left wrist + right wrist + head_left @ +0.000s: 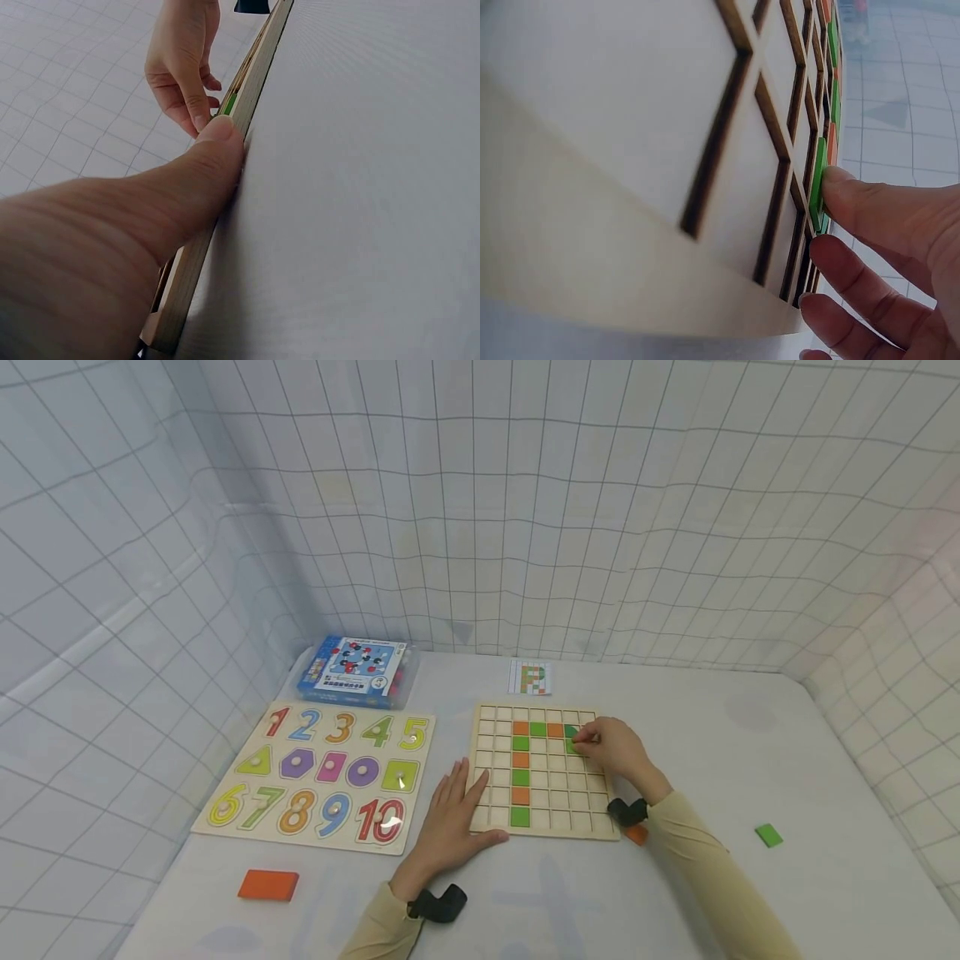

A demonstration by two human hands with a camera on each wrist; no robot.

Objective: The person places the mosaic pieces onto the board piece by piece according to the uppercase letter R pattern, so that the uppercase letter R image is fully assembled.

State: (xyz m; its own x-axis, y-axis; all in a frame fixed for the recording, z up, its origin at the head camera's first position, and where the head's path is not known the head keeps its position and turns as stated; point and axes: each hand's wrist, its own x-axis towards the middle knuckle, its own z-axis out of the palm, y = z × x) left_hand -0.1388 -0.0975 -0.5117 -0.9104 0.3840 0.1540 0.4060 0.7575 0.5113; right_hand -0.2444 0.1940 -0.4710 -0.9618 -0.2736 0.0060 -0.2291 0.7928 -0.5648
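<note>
Evidently, your right hand (621,750) pinched a green tile (818,180), your spread left hand (450,825) touched the board (540,778); a crooked release could have jammed that tile.

left fingers (458,783) extended, thumb (489,838) splayed, right fingers (588,732) pinching

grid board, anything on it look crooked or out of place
Only the green tile at the right hand's thumb: it stands raised above the grid board instead of lying flush, probably because it is being handled. Nothing else there looks askew.
</note>
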